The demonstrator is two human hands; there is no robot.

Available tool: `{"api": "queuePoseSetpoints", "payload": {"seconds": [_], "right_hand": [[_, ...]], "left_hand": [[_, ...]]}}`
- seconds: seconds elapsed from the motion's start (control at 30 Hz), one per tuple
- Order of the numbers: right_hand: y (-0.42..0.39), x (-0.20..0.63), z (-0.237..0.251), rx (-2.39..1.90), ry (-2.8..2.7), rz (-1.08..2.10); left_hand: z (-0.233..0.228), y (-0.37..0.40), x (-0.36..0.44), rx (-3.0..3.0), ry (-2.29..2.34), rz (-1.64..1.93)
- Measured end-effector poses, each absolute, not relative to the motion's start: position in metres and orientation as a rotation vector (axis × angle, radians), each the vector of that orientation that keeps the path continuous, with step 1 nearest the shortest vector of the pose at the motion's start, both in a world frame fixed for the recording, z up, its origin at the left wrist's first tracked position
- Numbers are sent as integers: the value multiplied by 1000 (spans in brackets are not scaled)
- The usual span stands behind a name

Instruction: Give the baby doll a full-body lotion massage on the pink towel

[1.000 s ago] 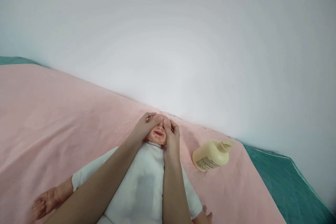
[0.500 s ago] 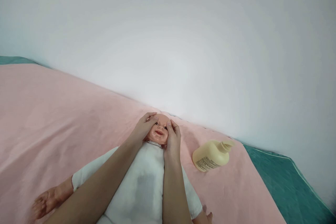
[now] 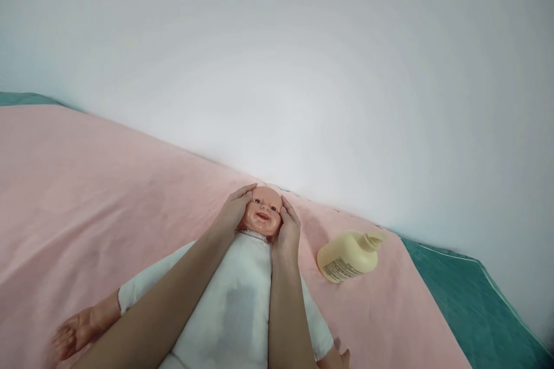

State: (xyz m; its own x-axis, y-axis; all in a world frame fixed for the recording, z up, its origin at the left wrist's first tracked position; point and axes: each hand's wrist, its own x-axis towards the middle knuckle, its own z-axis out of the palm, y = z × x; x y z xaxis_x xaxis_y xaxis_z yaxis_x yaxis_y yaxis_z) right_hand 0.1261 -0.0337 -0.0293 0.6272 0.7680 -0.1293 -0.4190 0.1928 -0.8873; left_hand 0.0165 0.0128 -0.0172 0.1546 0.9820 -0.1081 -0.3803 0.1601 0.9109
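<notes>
the doll point(image 3: 242, 300) lies on its back on the pink blanket point(image 3: 108, 184). left hand point(image 3: 231, 214) and right hand point(image 3: 288, 229) cup its head point(image 3: 263, 211) from either side, fingers together, flat on the cheeks. a lotion bottle point(image 3: 348, 255) lies near the right hand.

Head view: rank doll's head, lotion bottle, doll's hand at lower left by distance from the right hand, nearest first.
From the right hand:
1. Doll's head: touching, the palm cups its side, just left of the hand.
2. Lotion bottle: lying on its side on the pink towel, to the right.
3. Doll's hand: farthest, at lower left beyond the left forearm.
</notes>
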Motion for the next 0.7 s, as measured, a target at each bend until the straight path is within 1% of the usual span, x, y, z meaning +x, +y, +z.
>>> {"api": "queuePoseSetpoints", "payload": {"seconds": [0.17, 0.3, 0.5, 0.7], "right_hand": [[-33, 123, -28, -1125, -454, 803], [-34, 120, -31, -1183, -532, 759], [-39, 119, -30, -1205, -590, 765], [-37, 120, -27, -1250, -532, 793]], "left_hand": [[-10, 8, 14, 887, 794, 1138], [-3, 4, 13, 914, 881, 1071], [-9, 8, 13, 973, 909, 1061], [-12, 9, 13, 1012, 932, 1057]]}}
